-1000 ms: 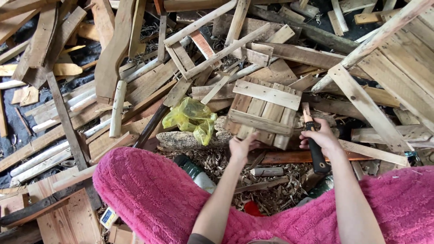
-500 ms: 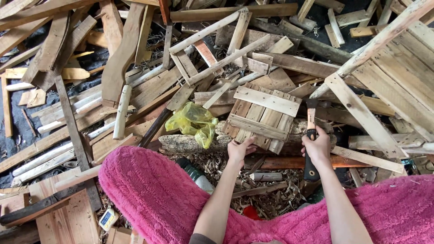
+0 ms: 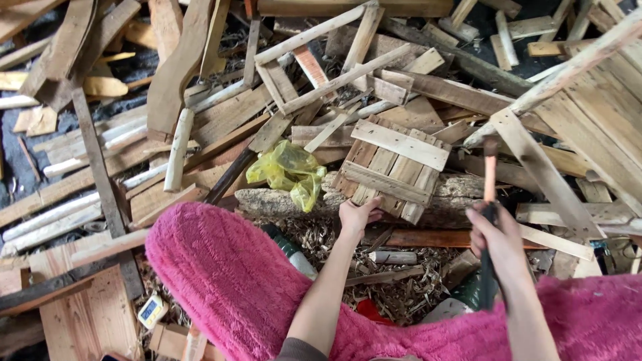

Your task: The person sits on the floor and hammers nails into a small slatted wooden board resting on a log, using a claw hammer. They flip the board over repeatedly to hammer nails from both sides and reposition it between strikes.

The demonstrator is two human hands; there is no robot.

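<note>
My left hand (image 3: 357, 215) grips the near edge of a small slatted wooden panel (image 3: 394, 167) that leans on a rough log (image 3: 281, 202). My right hand (image 3: 498, 235) is closed around the black grip of a hatchet (image 3: 489, 200). Its orange-red shaft points up and away from me, to the right of the panel, blurred. The hatchet head is hard to make out against the boards. Pink fuzzy fabric (image 3: 227, 281) covers my knees at the bottom of the view.
A crumpled yellow plastic bag (image 3: 289, 171) lies on the log left of the panel. Scrap planks, sticks and broken pallets (image 3: 588, 120) surround everything. Wood chips and a green bottle (image 3: 289, 251) lie between my knees. A small white device (image 3: 151, 310) rests at lower left.
My right hand has moved right and toward me, swinging the hatchet upright. My left hand stays on the panel's near edge, which barely shifted.
</note>
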